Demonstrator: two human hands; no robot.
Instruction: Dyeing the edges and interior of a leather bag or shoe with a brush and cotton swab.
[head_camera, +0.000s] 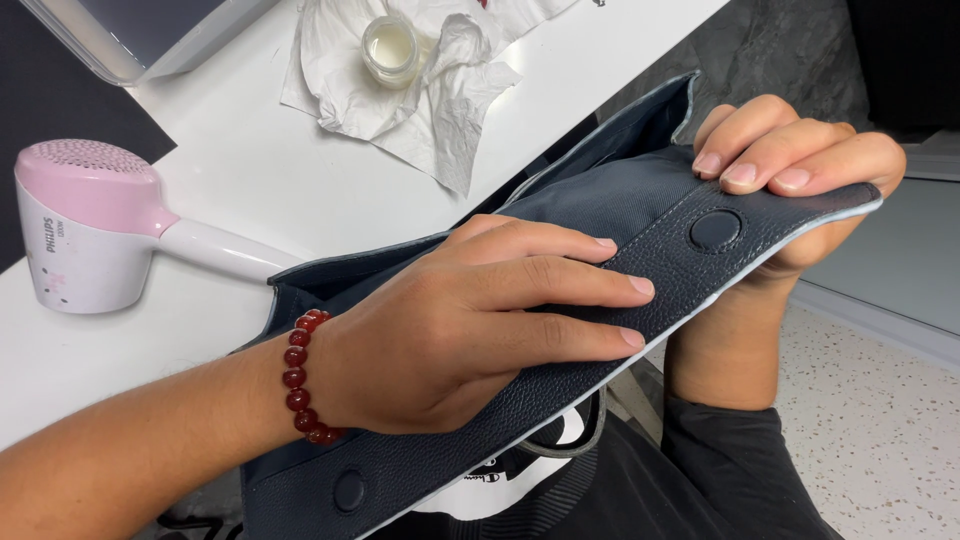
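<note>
Up close, a dark navy pebbled-leather bag (560, 330) with round snap studs lies over the white table (230, 170) edge. Left hand (470, 320) presses flat, fingers outstretched, on its flap; right hand (790, 180) pinches the flap's end, fingers curled over.

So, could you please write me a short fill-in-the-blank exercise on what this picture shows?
1. The left hand lies flat on a dark ____ leather bag.
2. Its wrist wears a bracelet of ____ beads.
3. The right hand pinches the bag's edge beside a round ____.
4. On the white table lies a pink and white ____.

Missing words: blue; red; snap button; hairdryer
</note>
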